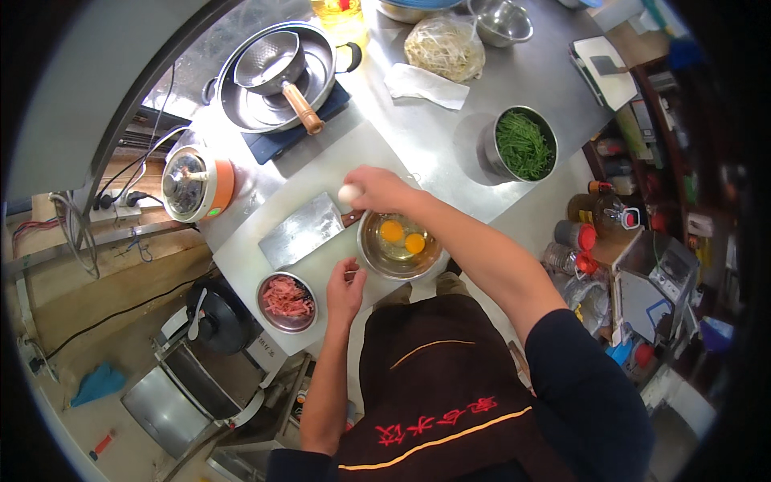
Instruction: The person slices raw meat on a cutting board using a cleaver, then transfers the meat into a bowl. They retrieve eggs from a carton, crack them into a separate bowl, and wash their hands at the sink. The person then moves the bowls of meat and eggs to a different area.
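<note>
My right hand (382, 188) holds a whole egg (349, 193) above the white cutting board (325, 169), beyond the far rim of a steel bowl (400, 270). Two orange yolks (391, 231) lie in clear egg white in that bowl. A cleaver (304, 231) rests flat on the board, its wooden handle reaching to the bowl's left side. My left hand (346, 292) hovers between that bowl and a smaller steel bowl of shredded pink meat (288, 297); its fingers are curled loosely, with nothing seen in them.
Cut green vegetables (523, 144) fill a steel pot at the right. Beyond the board, a wide pan (229, 111) holds a wooden-handled saucepan (268, 63). An orange electric cooker (223, 181) stands left, a bag of bean sprouts (443, 48) and a white cloth (424, 86) at the back.
</note>
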`<state>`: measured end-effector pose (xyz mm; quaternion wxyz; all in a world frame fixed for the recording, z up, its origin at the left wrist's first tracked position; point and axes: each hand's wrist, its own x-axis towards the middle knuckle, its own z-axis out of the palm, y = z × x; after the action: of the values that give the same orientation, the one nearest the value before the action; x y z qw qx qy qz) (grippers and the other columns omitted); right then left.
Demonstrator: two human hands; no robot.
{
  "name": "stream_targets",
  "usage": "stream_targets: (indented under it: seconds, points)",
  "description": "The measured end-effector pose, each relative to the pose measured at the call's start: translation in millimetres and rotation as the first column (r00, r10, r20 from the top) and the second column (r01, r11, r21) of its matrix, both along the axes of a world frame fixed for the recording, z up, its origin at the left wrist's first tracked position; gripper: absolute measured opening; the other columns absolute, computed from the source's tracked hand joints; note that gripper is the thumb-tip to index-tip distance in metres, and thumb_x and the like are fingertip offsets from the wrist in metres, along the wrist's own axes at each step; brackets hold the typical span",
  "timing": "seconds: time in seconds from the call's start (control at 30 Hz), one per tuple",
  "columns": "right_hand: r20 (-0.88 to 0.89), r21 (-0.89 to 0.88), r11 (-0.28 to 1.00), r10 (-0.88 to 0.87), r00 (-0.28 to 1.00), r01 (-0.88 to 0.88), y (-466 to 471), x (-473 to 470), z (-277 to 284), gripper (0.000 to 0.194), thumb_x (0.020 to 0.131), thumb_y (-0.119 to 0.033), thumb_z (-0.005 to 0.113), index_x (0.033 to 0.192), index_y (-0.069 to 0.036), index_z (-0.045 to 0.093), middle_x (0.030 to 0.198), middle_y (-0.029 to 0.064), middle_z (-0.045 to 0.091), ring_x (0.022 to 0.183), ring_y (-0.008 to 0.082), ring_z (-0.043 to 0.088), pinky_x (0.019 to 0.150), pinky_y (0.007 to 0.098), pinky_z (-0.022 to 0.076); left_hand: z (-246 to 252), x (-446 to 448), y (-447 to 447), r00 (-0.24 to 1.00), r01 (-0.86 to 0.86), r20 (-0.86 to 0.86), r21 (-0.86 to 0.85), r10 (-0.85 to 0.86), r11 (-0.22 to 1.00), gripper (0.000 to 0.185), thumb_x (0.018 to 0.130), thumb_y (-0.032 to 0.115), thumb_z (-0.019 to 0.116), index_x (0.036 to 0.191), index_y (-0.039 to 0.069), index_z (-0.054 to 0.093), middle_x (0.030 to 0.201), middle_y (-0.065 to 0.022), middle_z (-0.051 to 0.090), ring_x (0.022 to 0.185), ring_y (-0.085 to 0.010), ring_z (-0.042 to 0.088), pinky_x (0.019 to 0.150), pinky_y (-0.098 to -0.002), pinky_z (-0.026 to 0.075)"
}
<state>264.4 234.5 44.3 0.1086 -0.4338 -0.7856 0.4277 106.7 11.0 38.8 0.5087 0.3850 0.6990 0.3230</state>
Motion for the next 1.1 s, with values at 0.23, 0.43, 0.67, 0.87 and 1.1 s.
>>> stream_targets:
  seconds: [0.23, 0.43, 0.67, 0.87, 1.1]
  points:
    - [-0.257, -0.479, 0.664, -0.731, 0.632, 0.574, -62, 155, 17, 0.054, 0.087, -0.017, 0.078, 0.136, -0.002, 0.06, 0.117, 0.0115, 0.067, 0.101, 0.0172, 0.065, 0.088, 0.032, 0.0538, -18, 12, 23, 0.996, -0.03, 0.078, -0.029, 0.032, 0.999, 0.026, 0.096, 0.006, 0.065, 0.119, -0.004, 0.06, 0.094, -0.0111, 0.068, 0.078, -0.0176, 0.07, 0.068, -0.0305, 0.059]
    - [-0.168, -0.396, 0.596, -0.795, 0.583, 0.699, -137, 194, -14, 0.052, 0.085, -0.018, 0.078, 0.132, -0.001, 0.063, 0.121, 0.0101, 0.062, 0.103, 0.0195, 0.065, 0.09, 0.033, 0.0555, -19, 1, 26, 0.995, -0.052, 0.073, -0.126, 0.062, 0.991, 0.019, 0.095, 0.002, 0.063, 0.113, -0.005, 0.058, 0.09, -0.0091, 0.066, 0.073, -0.0142, 0.066, 0.064, -0.0284, 0.058]
    - [-0.233, -0.203, 0.592, -0.803, 0.548, 0.78, -171, 181, -21, 0.047, 0.086, -0.014, 0.077, 0.131, -0.005, 0.065, 0.118, 0.0087, 0.059, 0.103, 0.0213, 0.064, 0.09, 0.0333, 0.0544, -15, -5, 28, 0.998, -0.014, 0.056, -0.088, 0.019, 0.996, 0.018, 0.096, 0.003, 0.064, 0.112, -0.003, 0.058, 0.087, -0.0058, 0.064, 0.071, -0.012, 0.064, 0.064, -0.0261, 0.056]
    - [-0.161, -0.123, 0.714, -0.7, 0.696, 0.69, -164, 164, -27, 0.044, 0.086, -0.015, 0.076, 0.128, -0.005, 0.067, 0.115, 0.0095, 0.059, 0.098, 0.0218, 0.063, 0.086, 0.0334, 0.0543, -12, -5, 27, 0.996, -0.034, 0.074, -0.097, 0.041, 0.995, 0.019, 0.096, 0.004, 0.065, 0.113, -0.003, 0.059, 0.086, -0.004, 0.063, 0.071, -0.0117, 0.063, 0.065, -0.026, 0.056]
    - [-0.293, -0.221, 0.568, -0.814, 0.502, 0.793, -146, 151, -7, 0.045, 0.086, -0.017, 0.077, 0.127, -0.003, 0.066, 0.113, 0.0086, 0.061, 0.097, 0.0186, 0.063, 0.083, 0.0299, 0.0539, -6, -2, 31, 0.996, -0.027, 0.08, -0.109, 0.036, 0.994, 0.025, 0.094, 0.002, 0.065, 0.118, -0.003, 0.059, 0.087, -0.0045, 0.064, 0.073, -0.012, 0.064, 0.065, -0.0267, 0.056]
